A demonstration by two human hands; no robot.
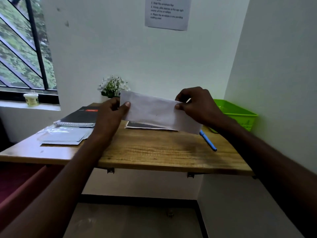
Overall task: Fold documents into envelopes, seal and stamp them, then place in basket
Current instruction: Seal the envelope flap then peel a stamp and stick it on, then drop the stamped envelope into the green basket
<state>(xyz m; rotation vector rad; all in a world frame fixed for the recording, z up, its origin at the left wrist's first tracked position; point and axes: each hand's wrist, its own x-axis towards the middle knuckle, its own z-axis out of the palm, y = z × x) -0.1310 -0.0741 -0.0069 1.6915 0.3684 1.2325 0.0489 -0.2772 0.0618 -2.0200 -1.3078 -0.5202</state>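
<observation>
**A:** What does the head camera show?

**B:** Two bare hands hold a white envelope (157, 112) up above a wooden desk (154, 152), long side across, tilted so its right end sits lower and nearer. The left hand (111, 114) pinches the left edge, thumb on the near face and fingers curled behind. The right hand (197, 103) pinches the top right corner between thumb and fingers — a small pale sliver shows just beside its knuckles, too small to identify.

**A:** Is the envelope touching the desk?

**B:** Its lower edge hangs close to the surface; I cannot tell whether it touches. Just under it lies a dark flat booklet (145, 125) with a pale border.

**A:** What else is on the desk?

**B:** On the left, a black spiral notebook (80, 117) at the far side, and nearer, a stack of pale envelopes (63, 137) with a clear plastic sleeve on top. On the right, a blue pen (208, 140) lies slanted, its far end tucked behind the held envelope. Far right, against the wall, stands a green basket (240, 114) — what it holds is hidden. White flowers (113, 86) stand at the far edge, behind the envelope's left corner.

**A:** And beyond the desk?

**B:** A printed sheet (168, 12) of numbered steps is on the far wall. At left, a barred window with a small tub (31, 99) on its sill.
</observation>
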